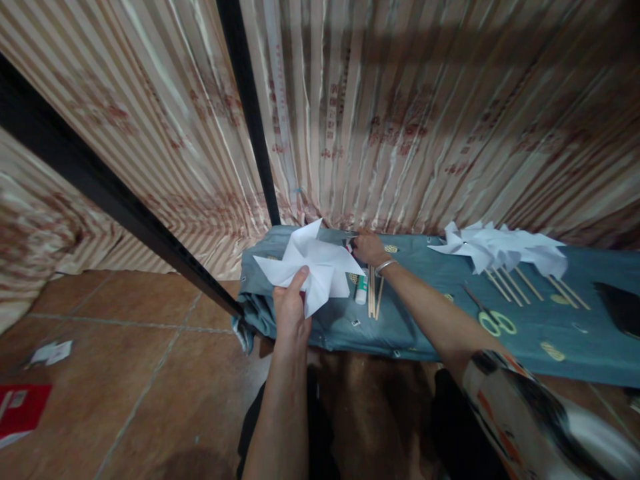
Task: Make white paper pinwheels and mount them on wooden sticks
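Observation:
My left hand grips a white paper pinwheel near its centre, thumb on top, at the left end of the cloth-covered table. My right hand reaches to the far side of the table, its fingers bent down at a small red and dark item that I cannot make out. Just below that hand lie a glue stick with a green and white label and several thin wooden sticks. The right fingertips are partly hidden.
Finished-looking white pinwheels on sticks lie overlapped at the right. Scissors with pale green handles rest in front of them, and a dark flat object sits far right. Black poles and a striped curtain stand behind and left.

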Demonstrator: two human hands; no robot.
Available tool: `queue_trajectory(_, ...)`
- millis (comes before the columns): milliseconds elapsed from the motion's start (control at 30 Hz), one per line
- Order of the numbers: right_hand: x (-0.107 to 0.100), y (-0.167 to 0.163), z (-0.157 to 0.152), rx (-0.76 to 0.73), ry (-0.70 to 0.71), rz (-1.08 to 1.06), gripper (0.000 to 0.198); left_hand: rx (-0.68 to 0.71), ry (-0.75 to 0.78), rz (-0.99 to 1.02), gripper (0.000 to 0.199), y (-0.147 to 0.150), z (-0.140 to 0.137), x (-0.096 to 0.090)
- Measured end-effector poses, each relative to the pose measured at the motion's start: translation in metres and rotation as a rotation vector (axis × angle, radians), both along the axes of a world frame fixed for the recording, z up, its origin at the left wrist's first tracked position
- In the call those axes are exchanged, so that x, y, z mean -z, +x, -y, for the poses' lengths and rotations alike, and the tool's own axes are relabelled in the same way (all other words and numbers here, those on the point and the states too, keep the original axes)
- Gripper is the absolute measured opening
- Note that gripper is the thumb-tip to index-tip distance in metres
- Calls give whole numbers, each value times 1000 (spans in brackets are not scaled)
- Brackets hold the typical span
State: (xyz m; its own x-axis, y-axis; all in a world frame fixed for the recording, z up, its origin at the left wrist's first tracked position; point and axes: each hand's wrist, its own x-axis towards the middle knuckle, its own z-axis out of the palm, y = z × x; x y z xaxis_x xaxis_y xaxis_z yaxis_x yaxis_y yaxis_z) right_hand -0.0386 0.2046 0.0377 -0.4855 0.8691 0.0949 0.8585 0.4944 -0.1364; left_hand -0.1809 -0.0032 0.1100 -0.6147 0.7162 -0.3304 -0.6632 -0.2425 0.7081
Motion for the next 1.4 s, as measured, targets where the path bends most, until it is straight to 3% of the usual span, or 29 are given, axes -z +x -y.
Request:
queue_trajectory(300, 1, 1, 0, -9, 75, 104, 35, 8, 4, 8, 20, 1, 0, 0)
queue_trajectory(433, 1, 5, 3, -14, 102, 64, 38, 5, -2, 17, 20, 1, 0, 0)
queue_trajectory(567, 5, 8, 3, 12, 111, -11, 18, 9, 18, 11, 22, 3, -1, 0)
queue_trajectory(1033, 27, 19, -8, 130, 103, -197, 25, 20, 35, -51, 23, -2, 3, 0)
queue_trajectory(1400, 25, 20, -11, 108, 90, -243, 23, 36, -4, -63, 23, 2, 2, 4)
